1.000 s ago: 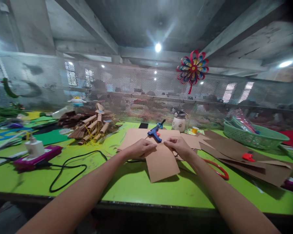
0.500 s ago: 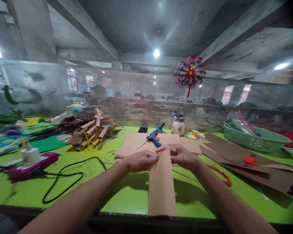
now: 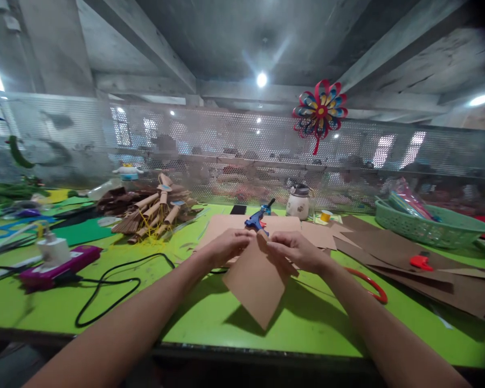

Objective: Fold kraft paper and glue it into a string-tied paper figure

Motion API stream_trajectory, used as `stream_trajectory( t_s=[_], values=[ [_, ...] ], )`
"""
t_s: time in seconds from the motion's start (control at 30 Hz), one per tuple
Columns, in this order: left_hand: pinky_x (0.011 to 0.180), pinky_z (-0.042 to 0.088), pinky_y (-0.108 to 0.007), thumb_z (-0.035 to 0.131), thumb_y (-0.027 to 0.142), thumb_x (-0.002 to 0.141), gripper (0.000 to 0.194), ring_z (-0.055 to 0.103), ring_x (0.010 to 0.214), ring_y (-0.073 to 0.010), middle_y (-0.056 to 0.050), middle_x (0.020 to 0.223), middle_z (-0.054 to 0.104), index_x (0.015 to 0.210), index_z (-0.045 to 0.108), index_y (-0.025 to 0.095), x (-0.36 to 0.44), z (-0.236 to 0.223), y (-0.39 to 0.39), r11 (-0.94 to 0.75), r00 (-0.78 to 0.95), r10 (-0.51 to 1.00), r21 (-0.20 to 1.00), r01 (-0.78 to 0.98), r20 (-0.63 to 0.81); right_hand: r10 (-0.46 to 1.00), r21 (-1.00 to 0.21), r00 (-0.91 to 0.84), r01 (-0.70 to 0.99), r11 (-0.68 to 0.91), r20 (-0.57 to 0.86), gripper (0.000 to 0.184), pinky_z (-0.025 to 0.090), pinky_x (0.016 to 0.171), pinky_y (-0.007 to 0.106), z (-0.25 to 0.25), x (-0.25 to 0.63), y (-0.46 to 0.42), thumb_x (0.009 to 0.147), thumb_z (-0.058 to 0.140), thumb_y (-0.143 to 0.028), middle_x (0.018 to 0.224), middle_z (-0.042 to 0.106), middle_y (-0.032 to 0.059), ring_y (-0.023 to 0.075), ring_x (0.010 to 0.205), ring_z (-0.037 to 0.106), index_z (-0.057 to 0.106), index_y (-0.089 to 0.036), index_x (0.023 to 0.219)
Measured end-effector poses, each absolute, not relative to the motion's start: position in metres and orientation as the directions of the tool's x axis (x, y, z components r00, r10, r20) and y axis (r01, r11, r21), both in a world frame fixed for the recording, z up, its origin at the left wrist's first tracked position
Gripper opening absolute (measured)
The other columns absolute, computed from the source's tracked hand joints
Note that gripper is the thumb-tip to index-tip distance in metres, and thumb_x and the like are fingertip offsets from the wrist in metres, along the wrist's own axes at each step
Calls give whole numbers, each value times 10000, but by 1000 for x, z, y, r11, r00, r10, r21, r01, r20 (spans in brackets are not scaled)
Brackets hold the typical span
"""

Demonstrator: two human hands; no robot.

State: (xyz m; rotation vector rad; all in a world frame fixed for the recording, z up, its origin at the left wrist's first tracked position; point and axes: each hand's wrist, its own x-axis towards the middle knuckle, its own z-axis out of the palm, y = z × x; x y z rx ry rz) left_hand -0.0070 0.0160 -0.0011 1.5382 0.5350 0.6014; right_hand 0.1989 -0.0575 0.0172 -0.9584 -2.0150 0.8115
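Nearest me, two bare forearms reach in over the dark front edge of a lime-green table (image 3: 198,326), its top scuffed and spotted. Between the hands, over the middle of the table, is a brown sheet (image 3: 256,288), tilted, one corner pointing down towards the front edge. The left hand (image 3: 228,245) has its fingers closed at the upper left of it; the right hand (image 3: 295,249) pinches the upper right between thumb and fingers.

Off to the left, a black cord loops across the tabletop by a purple power strip (image 3: 60,268) with a white adapter (image 3: 54,251) plugged in. On the right, a red ring lies beside the right forearm, near a spread of brown sheets (image 3: 396,250) with a small orange-red tool (image 3: 421,262) on top.

Just beyond the hands, a blue glue gun (image 3: 255,220) rests on flat, lighter paper (image 3: 222,223). Further back sit a heap of brown paper rolls tangled with yellow strands, a pale jar (image 3: 298,205) with a dark lid, and a green basket (image 3: 432,231) holding plastic-wrapped stuff.

Behind all that stands a perforated screen (image 3: 226,167), a petalled red, blue and yellow ornament (image 3: 321,111) hanging in front. Past it everything blurs; overhead run grey concrete beams and bright lamps.
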Motion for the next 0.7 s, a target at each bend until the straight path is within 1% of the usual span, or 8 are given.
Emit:
stream_trajectory(
  t_s=[0.07,0.13,0.27,0.33,0.43,0.5,0.6,0.7],
  values=[
    [696,429,-254,535,484,789,420,564,760,-139,-80,888,621,1012,621,140,-9,3,16,-45,730,678,996,-80,90,823,-703,-450,456,545,347,304,341,521,212,14,199,-54,846,490,-409,649,557,3,110,584,455,636,-160,750],
    [655,420,-244,483,544,800,483,552,739,-140,-81,871,617,1008,629,134,-8,7,13,-109,740,666,994,-31,96,815,-649,-475,511,563,332,299,333,520,212,10,198,-52,847,484,-402,664,575,3,112,584,453,647,-166,762],
    [572,359,-207,583,506,742,425,504,677,-128,-51,759,611,857,671,107,1,7,3,-456,757,633,869,193,164,812,-618,-511,550,562,283,288,365,582,228,2,194,-49,851,465,-374,749,615,16,133,653,492,668,-170,837],
    [552,342,-203,587,487,740,399,484,640,-118,-39,702,599,795,672,101,4,4,0,-524,735,643,823,218,214,826,-653,-519,551,520,221,311,369,583,233,1,194,-49,853,459,-386,730,602,17,129,645,489,666,-154,855],
    [534,329,-203,589,468,737,379,470,603,-107,-32,667,586,758,662,97,5,1,3,-529,674,685,824,200,276,842,-737,-531,531,418,95,331,331,513,215,1,199,-48,820,516,-434,655,543,-7,97,560,447,640,-134,886],
    [529,326,-203,598,463,729,372,466,594,-103,-28,657,573,731,646,93,3,0,6,-520,640,705,837,172,307,845,-777,-532,514,362,42,332,317,492,209,1,203,-46,768,590,-451,641,523,-16,89,545,446,616,-129,843],
    [526,327,-203,608,470,718,380,458,579,-98,-13,628,541,694,613,90,0,-1,13,-494,611,724,859,134,320,873,-843,-486,453,292,41,356,332,492,210,1,209,-43,735,621,-480,597,509,-22,88,538,463,546,-134,693],
    [535,343,-206,625,477,703,390,467,589,-102,-14,641,542,705,605,88,-2,-2,17,-471,601,731,876,102,323,894,-897,-440,357,263,87,401,337,478,209,1,210,-42,738,609,-506,503,431,-59,62,458,407,462,-155,610]
  ],
)
